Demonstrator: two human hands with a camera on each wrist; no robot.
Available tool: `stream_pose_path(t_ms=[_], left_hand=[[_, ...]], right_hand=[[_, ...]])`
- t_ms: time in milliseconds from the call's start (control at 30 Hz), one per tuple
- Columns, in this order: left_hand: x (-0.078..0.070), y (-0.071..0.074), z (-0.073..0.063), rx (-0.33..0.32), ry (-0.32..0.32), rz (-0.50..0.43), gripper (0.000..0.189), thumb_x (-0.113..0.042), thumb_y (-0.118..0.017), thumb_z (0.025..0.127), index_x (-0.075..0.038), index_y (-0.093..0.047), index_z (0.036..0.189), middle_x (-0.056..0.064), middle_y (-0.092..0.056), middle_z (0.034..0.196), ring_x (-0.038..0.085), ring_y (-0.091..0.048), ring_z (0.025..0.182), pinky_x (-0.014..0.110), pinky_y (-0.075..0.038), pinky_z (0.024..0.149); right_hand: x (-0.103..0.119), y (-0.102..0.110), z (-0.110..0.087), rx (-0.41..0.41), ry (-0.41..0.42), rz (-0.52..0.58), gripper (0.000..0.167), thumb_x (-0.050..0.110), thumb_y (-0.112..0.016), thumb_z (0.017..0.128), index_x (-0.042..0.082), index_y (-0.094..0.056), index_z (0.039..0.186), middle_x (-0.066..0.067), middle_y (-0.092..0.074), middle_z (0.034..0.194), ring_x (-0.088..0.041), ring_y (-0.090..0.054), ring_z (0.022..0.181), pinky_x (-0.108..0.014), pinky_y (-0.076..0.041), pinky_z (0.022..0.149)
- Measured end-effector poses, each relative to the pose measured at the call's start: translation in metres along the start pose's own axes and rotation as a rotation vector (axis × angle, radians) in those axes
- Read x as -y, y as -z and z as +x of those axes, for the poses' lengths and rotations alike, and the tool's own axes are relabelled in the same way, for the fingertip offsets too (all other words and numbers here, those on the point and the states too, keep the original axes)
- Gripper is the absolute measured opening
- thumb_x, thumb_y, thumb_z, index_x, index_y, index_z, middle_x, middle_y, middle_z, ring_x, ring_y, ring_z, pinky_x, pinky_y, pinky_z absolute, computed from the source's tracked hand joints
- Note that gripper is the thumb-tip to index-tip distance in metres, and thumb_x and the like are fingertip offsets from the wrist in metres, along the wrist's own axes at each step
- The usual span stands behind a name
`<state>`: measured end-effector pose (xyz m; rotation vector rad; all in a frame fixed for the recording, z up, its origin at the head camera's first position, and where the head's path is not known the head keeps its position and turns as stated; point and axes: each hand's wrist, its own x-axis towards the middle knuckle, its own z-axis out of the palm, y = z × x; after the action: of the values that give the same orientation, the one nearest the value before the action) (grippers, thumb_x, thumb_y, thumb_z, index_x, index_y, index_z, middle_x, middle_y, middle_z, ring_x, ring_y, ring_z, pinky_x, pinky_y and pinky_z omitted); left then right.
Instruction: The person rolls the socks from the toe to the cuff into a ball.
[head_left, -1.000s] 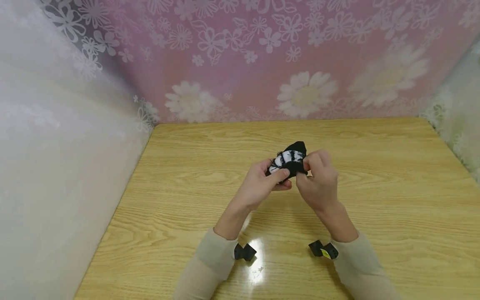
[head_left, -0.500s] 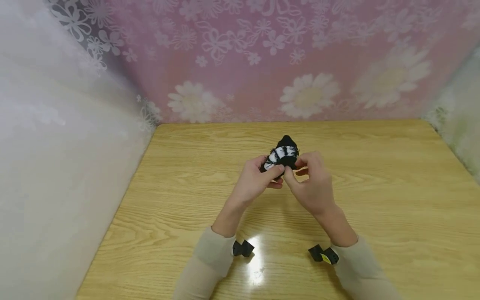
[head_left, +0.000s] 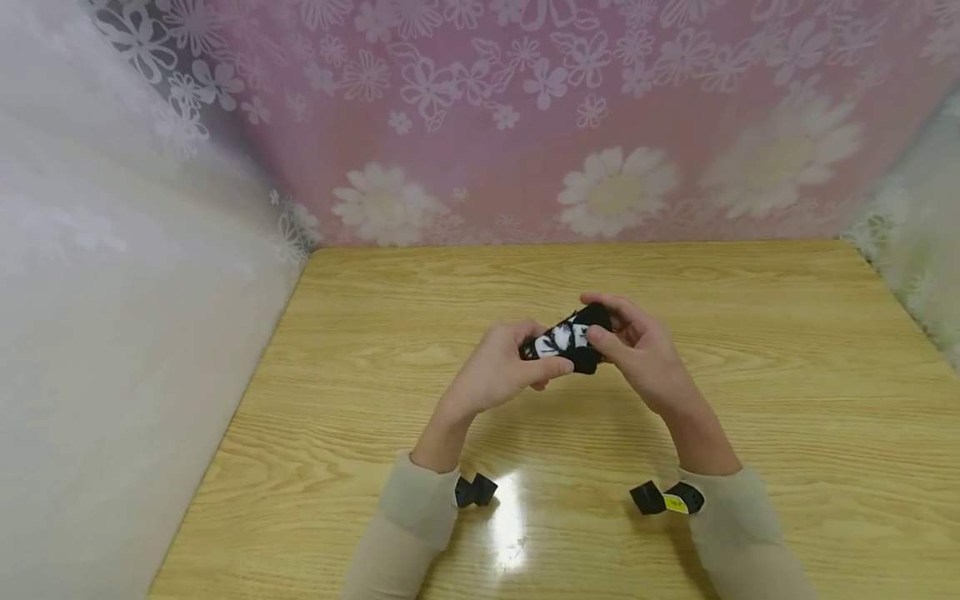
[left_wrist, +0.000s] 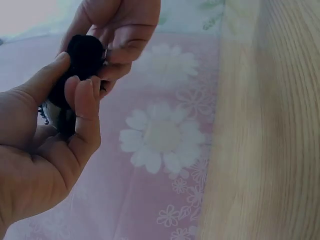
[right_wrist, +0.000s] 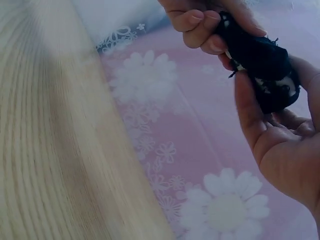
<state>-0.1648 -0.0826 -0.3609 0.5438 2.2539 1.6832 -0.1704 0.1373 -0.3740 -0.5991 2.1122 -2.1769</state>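
Held up over the table is a black sock with white patches and loose dark threads, folded into a short bundle. My left hand grips its left end, thumb along the near side and fingers behind. At the other end my right hand pinches it, thumb on the white patch and fingers round the far side. In the left wrist view the sock shows a black rounded end between the two hands. The right wrist view shows the sock lying slantwise, its lower end against my right palm side.
A wood-grain table lies beneath the hands. Behind it hangs a pink floral cloth, with a pale sheet along the left. Small black wrist cameras jut inward from both sleeves.
The sock has tilted from pointing upward to lying more slantwise to the right. My right hand has shifted from its lower edge to wrap its right end; the left keeps its grip.
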Motion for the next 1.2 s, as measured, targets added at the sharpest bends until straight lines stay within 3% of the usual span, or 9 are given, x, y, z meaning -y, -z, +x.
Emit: stream_pose_path(t_ms=[200,500,600,833,1033,1200], left_hand=[[0.002,-0.001,0.001,0.010,0.011,-0.021,0.021,-0.022,-0.074,0.091,-0.005,-0.065,0.098,0.009,-0.063,0.076,0.017,-0.059,0.056,0.030,-0.054,0.055],[0.000,-0.002,-0.003,-0.005,0.091,-0.128,0.021,-0.022,-0.075,0.091,-0.004,-0.066,0.098,0.009,-0.063,0.066,0.015,-0.057,0.049,0.029,-0.053,0.047],[0.000,-0.002,-0.003,-0.040,0.066,-0.129,0.026,-0.025,-0.076,0.090,-0.004,-0.065,0.101,0.009,-0.064,0.071,0.018,-0.059,0.054,0.030,-0.055,0.051],[0.005,-0.004,0.001,-0.134,-0.035,-0.180,0.037,-0.017,-0.071,0.093,0.000,-0.058,0.123,0.013,-0.065,0.104,0.026,-0.067,0.087,0.030,-0.058,0.076],[0.004,-0.006,0.003,-0.153,-0.079,-0.224,0.037,-0.008,-0.066,0.096,0.006,-0.055,0.128,0.022,-0.067,0.107,0.021,-0.069,0.078,0.040,-0.060,0.076],[0.003,-0.007,0.004,-0.144,-0.077,-0.206,0.033,-0.004,-0.063,0.097,0.005,-0.055,0.127,0.020,-0.069,0.101,0.019,-0.067,0.070,0.036,-0.060,0.073]], right_hand=[[-0.007,0.002,-0.001,0.007,0.035,0.037,0.032,0.002,-0.059,0.098,0.003,-0.055,0.130,-0.007,-0.061,0.108,-0.012,-0.064,0.094,-0.020,-0.056,0.077],[-0.005,-0.006,-0.002,-0.028,0.068,0.057,0.033,0.001,-0.058,0.098,0.003,-0.055,0.131,-0.006,-0.061,0.111,-0.012,-0.064,0.097,-0.019,-0.055,0.078],[-0.003,-0.007,-0.003,-0.061,0.072,0.038,0.032,0.003,-0.058,0.099,0.004,-0.055,0.131,-0.006,-0.060,0.110,-0.011,-0.064,0.096,-0.019,-0.055,0.078],[0.000,-0.007,-0.005,-0.131,0.074,0.077,0.035,0.002,-0.060,0.098,-0.003,-0.053,0.132,-0.006,-0.061,0.106,-0.009,-0.065,0.091,-0.019,-0.056,0.076],[-0.001,-0.008,-0.002,-0.134,0.072,0.091,0.038,0.000,-0.059,0.097,-0.001,-0.052,0.135,-0.010,-0.060,0.110,-0.013,-0.067,0.087,-0.025,-0.058,0.064],[0.001,-0.007,-0.001,-0.110,0.027,0.069,0.052,-0.003,-0.062,0.095,0.000,-0.044,0.143,-0.014,-0.052,0.118,-0.015,-0.065,0.089,-0.025,-0.058,0.063]])
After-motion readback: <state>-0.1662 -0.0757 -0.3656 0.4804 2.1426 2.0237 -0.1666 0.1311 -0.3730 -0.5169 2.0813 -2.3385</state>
